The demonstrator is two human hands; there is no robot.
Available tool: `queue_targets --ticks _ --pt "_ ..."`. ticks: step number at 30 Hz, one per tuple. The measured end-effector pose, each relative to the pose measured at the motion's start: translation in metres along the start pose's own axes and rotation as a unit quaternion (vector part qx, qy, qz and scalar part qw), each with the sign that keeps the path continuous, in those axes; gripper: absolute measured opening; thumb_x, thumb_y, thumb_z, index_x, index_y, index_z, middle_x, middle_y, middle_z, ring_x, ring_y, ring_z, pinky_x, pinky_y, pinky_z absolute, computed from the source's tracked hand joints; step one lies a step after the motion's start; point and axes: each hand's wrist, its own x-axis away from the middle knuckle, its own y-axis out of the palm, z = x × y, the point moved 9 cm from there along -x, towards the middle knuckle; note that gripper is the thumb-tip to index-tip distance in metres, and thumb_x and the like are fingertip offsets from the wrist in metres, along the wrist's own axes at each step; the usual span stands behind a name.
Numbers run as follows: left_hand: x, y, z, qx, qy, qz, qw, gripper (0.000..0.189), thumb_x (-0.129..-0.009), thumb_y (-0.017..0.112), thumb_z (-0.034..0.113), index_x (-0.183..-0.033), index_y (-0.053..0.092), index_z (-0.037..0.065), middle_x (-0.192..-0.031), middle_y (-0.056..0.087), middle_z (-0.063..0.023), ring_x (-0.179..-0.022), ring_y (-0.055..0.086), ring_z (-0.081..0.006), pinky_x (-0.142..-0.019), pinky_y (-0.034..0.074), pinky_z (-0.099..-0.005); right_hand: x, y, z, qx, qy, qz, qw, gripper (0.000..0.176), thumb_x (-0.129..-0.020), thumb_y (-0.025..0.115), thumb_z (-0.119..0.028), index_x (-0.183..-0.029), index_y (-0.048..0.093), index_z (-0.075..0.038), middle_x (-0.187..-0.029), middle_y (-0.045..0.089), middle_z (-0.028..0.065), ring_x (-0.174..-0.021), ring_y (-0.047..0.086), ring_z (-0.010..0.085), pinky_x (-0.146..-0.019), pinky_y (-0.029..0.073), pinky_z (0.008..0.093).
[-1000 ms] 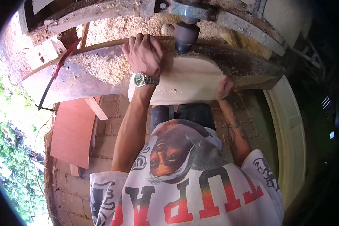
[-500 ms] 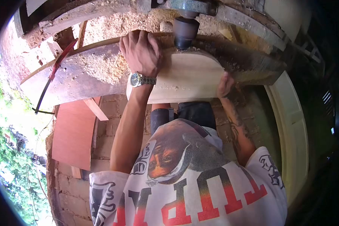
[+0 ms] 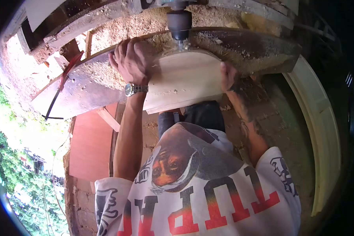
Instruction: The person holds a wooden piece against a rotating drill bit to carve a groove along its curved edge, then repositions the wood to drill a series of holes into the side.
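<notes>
A pale wooden board [image 3: 185,78] with a curved far edge lies flat on the dusty worktable [image 3: 94,92]. My left hand [image 3: 131,59], with a watch on the wrist, holds the board's left side, its fingers bent over towards the table. At the board's right edge my right hand [image 3: 228,75] grips, thumb uppermost and the other fingers mostly hidden. Above the far edge hangs a dark machine chuck [image 3: 179,24]. A bit [image 3: 181,45] under it meets the curved edge among shavings, and its tip is hard to make out.
Sawdust [image 3: 102,70] covers much of the worktable. A red-handled tool [image 3: 69,70] hangs over its left part. Below stands a reddish panel [image 3: 92,145] on the left. A long pale frame piece [image 3: 322,137] stands at the right.
The board has turned slightly, and its near edge now slants. Both hands have shifted with it, the left one further left. The camera view has tilted, and more of the bit shows.
</notes>
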Motion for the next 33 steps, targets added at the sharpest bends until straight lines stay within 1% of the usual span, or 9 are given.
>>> queue_targets --ticks 5,8,12,14,17,20,25,29,33 --pt "-0.01 0.001 -0.003 -0.025 -0.005 0.02 0.999 0.042 -0.106 0.045 0.036 -0.105 0.079 0.011 -0.11 0.072 -0.0125 -0.114 0.062 -0.0328 -0.114 0.031 -0.0525 -0.01 -0.015 -0.052 0.081 -0.081 0.05 0.992 0.057 -0.104 0.053 -0.052 -0.102 0.069 0.003 -0.085 0.068 0.0279 -0.08 0.068 0.0427 -0.069 0.049 0.0531" --pt "-0.023 -0.003 0.005 -0.011 -0.032 -0.016 0.999 0.043 -0.106 0.045 0.035 -0.097 0.08 0.01 -0.104 0.073 -0.0134 -0.108 0.063 -0.0339 -0.109 0.036 -0.0506 -0.02 -0.015 -0.049 0.007 0.012 -0.007 1.0 0.056 -0.104 0.053 -0.05 -0.104 0.07 0.004 -0.087 0.07 0.0285 -0.083 0.069 0.0462 -0.07 0.05 0.0532" --pt "-0.023 -0.002 -0.003 -0.014 -0.018 0.007 1.0 0.043 -0.107 0.047 0.033 -0.092 0.08 0.01 -0.101 0.073 -0.0132 -0.102 0.064 -0.0351 -0.102 0.041 -0.0496 -0.023 -0.005 -0.042 0.053 -0.045 0.025 0.997 0.055 -0.104 0.054 -0.05 -0.101 0.07 0.003 -0.082 0.069 0.0265 -0.081 0.07 0.0413 -0.069 0.05 0.0508" --pt "-0.017 0.004 -0.007 -0.019 0.019 0.018 0.999 0.038 -0.107 0.047 0.031 -0.1 0.079 0.01 -0.106 0.072 -0.0139 -0.104 0.063 -0.0357 -0.103 0.041 -0.0505 -0.006 0.002 -0.03 0.064 0.022 -0.005 0.998 0.054 -0.104 0.055 -0.049 -0.101 0.07 0.003 -0.081 0.069 0.026 -0.081 0.071 0.0393 -0.069 0.05 0.05" --pt "-0.009 -0.001 -0.007 -0.02 0.063 -0.011 0.998 0.036 -0.106 0.048 0.029 -0.116 0.075 0.01 -0.114 0.071 -0.0144 -0.111 0.062 -0.0368 -0.109 0.039 -0.0509 0.026 0.021 -0.027 0.047 0.001 0.028 0.999 0.048 -0.109 0.05 -0.043 -0.099 0.071 -0.001 -0.083 0.069 0.0214 -0.082 0.069 0.0354 -0.073 0.05 0.0483" --pt "-0.004 -0.005 -0.015 0.014 0.108 0.03 0.994 0.037 -0.106 0.047 0.029 -0.119 0.075 0.009 -0.116 0.071 -0.014 -0.112 0.062 -0.0368 -0.109 0.039 -0.0504 0.031 0.042 -0.026 -0.051 -0.006 0.002 0.999 0.046 -0.107 0.053 -0.043 -0.097 0.071 -0.002 -0.079 0.067 0.0209 -0.077 0.069 0.0349 -0.071 0.051 0.0483" --pt "-0.015 -0.001 -0.017 0.024 0.076 -0.012 0.997 0.039 -0.104 0.046 0.032 -0.097 0.076 0.009 -0.104 0.072 -0.0153 -0.102 0.062 -0.0371 -0.103 0.042 -0.0511 0.035 0.04 -0.032 0.03 -0.007 0.039 0.999 0.042 -0.106 0.056 -0.042 -0.103 0.073 -0.003 -0.084 0.07 0.0238 -0.079 0.071 0.0403 -0.07 0.053 0.0493" --pt "-0.024 0.006 -0.02 0.032 0.086 -0.022 0.996 0.043 -0.104 0.046 0.031 -0.089 0.075 0.003 -0.093 0.071 -0.0199 -0.094 0.061 -0.0412 -0.092 0.046 -0.0526 0.03 0.03 -0.051 0.013 -0.06 0.074 0.995 0.042 -0.106 0.057 -0.041 -0.105 0.073 -0.002 -0.087 0.072 0.0239 -0.082 0.072 0.0421 -0.071 0.054 0.0493" --pt "-0.033 0.003 -0.017 0.052 0.061 -0.039 0.996 0.046 -0.105 0.044 0.03 -0.084 0.072 0.001 -0.084 0.068 -0.0226 -0.085 0.06 -0.045 -0.084 0.048 -0.0541 0.021 0.031 -0.044 0.034 -0.029 0.071 0.996 0.038 -0.107 0.058 -0.039 -0.109 0.073 -0.004 -0.089 0.072 0.0224 -0.082 0.072 0.04 -0.071 0.054 0.0472"
